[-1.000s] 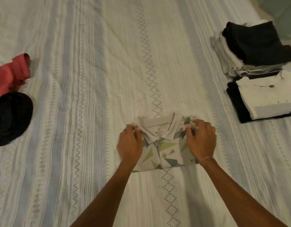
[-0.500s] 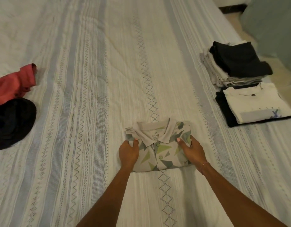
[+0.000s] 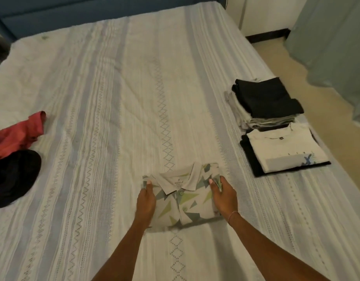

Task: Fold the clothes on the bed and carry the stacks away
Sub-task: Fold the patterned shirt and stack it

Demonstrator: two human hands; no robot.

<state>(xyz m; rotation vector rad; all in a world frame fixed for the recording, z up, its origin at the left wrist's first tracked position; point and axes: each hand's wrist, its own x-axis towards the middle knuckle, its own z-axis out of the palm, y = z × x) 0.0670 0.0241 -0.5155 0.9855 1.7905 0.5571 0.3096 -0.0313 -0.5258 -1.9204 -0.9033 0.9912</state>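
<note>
On the bed's [image 3: 114, 98] left edge lie two unfolded items: a red garment [image 3: 17, 136], crumpled, and just nearer, touching it, a black garment [image 3: 13, 177] in a rounded heap.

At centre, near the foot, a folded polo [image 3: 185, 197] lies flat on the striped cover, collar up and away from the person, pale with green and grey triangles, two buttons showing down the placket.

The left hand [image 3: 146, 201] holds the polo's left edge: thumb on top of the fabric near the collar, fingers tucked out of sight beneath the edge. That grip is closed around the fold.

The right hand [image 3: 223, 196] holds the right edge likewise: thumb on top, fingers curled round the side, pinching the layers. A thin bracelet [image 3: 232, 214] sits on that wrist.

To the right, near the bed's right edge, stand two stacks, touching each other. The far stack [image 3: 264, 104] is several grey and pale pieces topped by a black one. The near stack [image 3: 282, 151] is a white T-shirt on black pieces.

Beyond the bed: a blue headboard [image 3: 94, 15], a pale floor [image 3: 286, 63], and a grey-green curtain [image 3: 337, 47] at far right.
</note>
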